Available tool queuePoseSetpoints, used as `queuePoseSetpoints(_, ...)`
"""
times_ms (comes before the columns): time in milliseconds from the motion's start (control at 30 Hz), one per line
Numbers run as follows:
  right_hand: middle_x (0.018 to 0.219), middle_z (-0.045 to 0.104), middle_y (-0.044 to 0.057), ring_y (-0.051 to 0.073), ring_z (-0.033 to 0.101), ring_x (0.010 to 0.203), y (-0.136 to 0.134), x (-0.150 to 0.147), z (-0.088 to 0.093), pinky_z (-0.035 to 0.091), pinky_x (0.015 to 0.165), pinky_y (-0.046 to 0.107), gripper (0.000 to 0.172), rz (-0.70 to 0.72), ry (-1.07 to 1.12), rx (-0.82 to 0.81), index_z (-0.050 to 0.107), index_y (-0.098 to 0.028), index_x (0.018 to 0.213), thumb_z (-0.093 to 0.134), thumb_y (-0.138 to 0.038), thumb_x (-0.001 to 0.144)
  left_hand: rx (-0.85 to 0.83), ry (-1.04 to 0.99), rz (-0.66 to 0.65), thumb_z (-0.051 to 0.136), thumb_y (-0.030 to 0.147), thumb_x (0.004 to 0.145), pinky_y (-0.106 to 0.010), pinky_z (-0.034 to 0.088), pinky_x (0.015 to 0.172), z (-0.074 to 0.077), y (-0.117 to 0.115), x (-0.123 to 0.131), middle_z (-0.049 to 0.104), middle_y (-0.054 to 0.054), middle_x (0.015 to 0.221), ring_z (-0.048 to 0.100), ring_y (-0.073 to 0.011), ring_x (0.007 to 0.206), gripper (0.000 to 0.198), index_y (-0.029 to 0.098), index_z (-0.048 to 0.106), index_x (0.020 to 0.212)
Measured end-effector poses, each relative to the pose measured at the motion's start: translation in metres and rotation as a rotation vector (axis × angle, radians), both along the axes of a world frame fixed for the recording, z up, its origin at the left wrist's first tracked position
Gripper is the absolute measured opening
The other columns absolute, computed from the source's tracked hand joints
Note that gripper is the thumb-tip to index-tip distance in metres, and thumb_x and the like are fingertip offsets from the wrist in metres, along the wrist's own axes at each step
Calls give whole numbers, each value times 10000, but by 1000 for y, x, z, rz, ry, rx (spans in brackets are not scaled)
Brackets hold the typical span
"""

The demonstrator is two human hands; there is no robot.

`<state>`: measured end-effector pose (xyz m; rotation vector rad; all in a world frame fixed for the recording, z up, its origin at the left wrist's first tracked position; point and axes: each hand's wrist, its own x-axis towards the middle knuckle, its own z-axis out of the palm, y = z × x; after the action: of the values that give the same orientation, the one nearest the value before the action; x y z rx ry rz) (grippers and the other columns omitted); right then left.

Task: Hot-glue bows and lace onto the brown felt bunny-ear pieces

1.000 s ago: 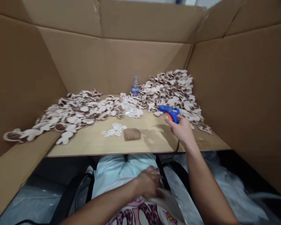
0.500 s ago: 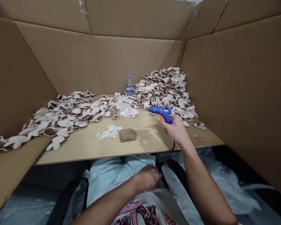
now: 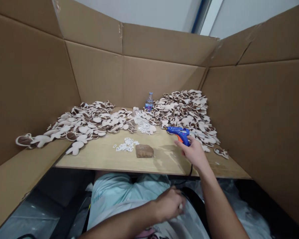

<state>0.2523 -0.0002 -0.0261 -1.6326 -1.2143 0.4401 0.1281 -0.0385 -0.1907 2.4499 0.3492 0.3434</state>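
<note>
My right hand is wrapped round the handle of a blue hot glue gun with an orange trigger. Its nozzle points left, above the tabletop, and a dark cord hangs down over the table's edge. Over my lap, my left hand is curled closed; a small pale spot shows at its fingers, too blurred to name. Left of the glue gun, a brown block lies on the wooden table. Beside the block is a scatter of small white ring-like pieces.
Heaps of white and brown bunny-shaped felt pieces cover the back right, and another heap spreads along the left. Between them stand a water bottle and a clear bag of white pieces. Cardboard walls enclose the table.
The view has tilted up and shifted left, so everything sits lower and further right. My left hand has drawn nearer my body and turned. My right hand still holds the glue gun.
</note>
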Motion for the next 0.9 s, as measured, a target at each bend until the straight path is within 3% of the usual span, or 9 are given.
queuePoseSetpoints(133,444,488,-72,129,438,366,-1,1,0,328,404,246,404,0,-20,-8,556,-190,843,690,-543,700,-188,-24,124,783,221,702,-235,521,668,32,-12,-20,747,-59,903,693,-171,781,131,152,672,713)
queuePoseSetpoints(233,460,495,-68,128,431,375,-1,1,0,330,413,249,409,4,-53,-20,551,-192,850,683,-552,708,-729,-179,247,871,191,534,-247,510,662,71,-14,-50,725,-49,990,683,-192,816,286,158,624,673)
queuePoseSetpoints(333,476,494,-63,136,444,399,-1,-2,1,337,424,255,416,7,-71,-5,546,-189,858,677,-556,712,-993,-399,340,858,154,538,-260,493,655,113,0,-81,663,4,751,640,-158,700,348,172,594,765)
queuePoseSetpoints(433,495,493,-61,147,457,417,-2,-7,3,344,429,261,458,-13,-74,20,551,-174,916,681,-557,700,-902,-634,416,836,199,623,-292,511,723,143,22,-104,654,-23,876,630,-174,805,354,181,613,897)
queuePoseSetpoints(567,540,500,-54,139,457,429,-7,-16,6,351,434,262,483,22,-62,44,566,-166,927,680,-571,692,-750,-678,514,726,329,779,-338,531,769,162,42,-127,639,-43,976,620,-202,888,321,190,646,1057)
queuePoseSetpoints(733,593,500,-52,130,457,450,-16,-29,10,371,435,255,460,79,-42,65,569,-179,915,692,-564,695,-540,-668,580,703,328,809,-293,474,773,174,51,-147,647,-32,933,605,-186,881,173,186,659,898)
queuePoseSetpoints(900,701,582,-5,134,485,500,-20,-38,13,404,460,253,429,155,-16,92,559,-186,907,689,-551,721,-484,-732,642,750,333,753,-282,452,758,179,61,-156,603,-30,949,592,-190,897,247,177,567,698)
